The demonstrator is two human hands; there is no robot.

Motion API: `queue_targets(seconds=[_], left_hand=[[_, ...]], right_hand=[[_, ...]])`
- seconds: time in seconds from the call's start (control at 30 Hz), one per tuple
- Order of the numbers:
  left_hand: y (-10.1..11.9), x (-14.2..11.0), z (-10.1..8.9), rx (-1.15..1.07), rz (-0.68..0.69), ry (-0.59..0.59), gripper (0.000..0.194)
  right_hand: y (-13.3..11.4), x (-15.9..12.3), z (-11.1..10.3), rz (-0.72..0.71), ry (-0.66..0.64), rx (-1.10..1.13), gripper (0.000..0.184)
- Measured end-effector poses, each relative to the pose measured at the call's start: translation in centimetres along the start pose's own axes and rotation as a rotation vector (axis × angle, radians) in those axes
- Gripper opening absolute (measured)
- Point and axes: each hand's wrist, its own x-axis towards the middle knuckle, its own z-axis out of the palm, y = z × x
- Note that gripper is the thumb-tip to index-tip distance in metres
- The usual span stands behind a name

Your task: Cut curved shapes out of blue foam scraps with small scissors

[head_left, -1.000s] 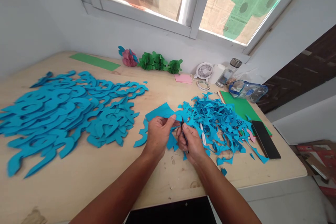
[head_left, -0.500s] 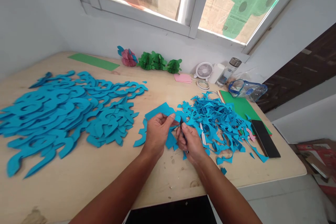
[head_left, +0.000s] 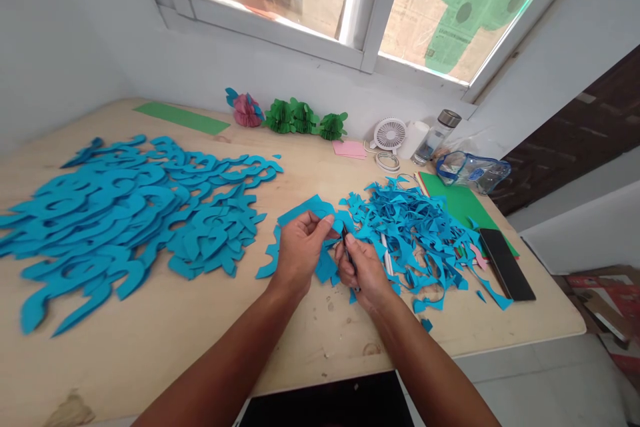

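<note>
My left hand (head_left: 301, 247) pinches a piece of blue paper (head_left: 341, 223) between thumb and fingers, just above the table. Close beside it, my right hand (head_left: 364, 268) is closed round dark scissors (head_left: 347, 244), largely covered by the fingers. Their tip meets the paper's edge. Beyond my left hand lies a flat blue sheet (head_left: 300, 209), partly hidden by that hand. To the right spreads a heap of blue paper scraps (head_left: 415, 220). On the left rest many cut-out blue paper shapes (head_left: 100, 203) in overlapping layers, with a smaller pile of blue shapes (head_left: 213, 233) nearer my hands.
Along the wall stand green paper decorations (head_left: 303, 117), a pink and blue one (head_left: 246, 110), a small fan (head_left: 390, 134) and a bottle (head_left: 437, 137). A phone (head_left: 507, 265) lies at the right beside green sheets (head_left: 453, 203) and a clear pouch (head_left: 473, 172).
The view has shifted very slightly. Both hands keep nearly the same place and hold, and the paper and scissors show no clear movement.
</note>
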Motion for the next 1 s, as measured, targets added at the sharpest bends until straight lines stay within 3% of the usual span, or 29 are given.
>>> queue_targets(seconds=[0.37, 1.0], left_hand=[[-0.40, -0.31, 0.19, 0.098, 0.010, -0.066, 0.022], [-0.06, -0.35, 0.13, 0.087, -0.020, -0.060, 0.020]], right_hand=[[0.02, 0.03, -0.03, 0.005, -0.007, 0.058, 0.048], [0.01, -0.03, -0.06, 0.057, -0.052, 0.081, 0.049]])
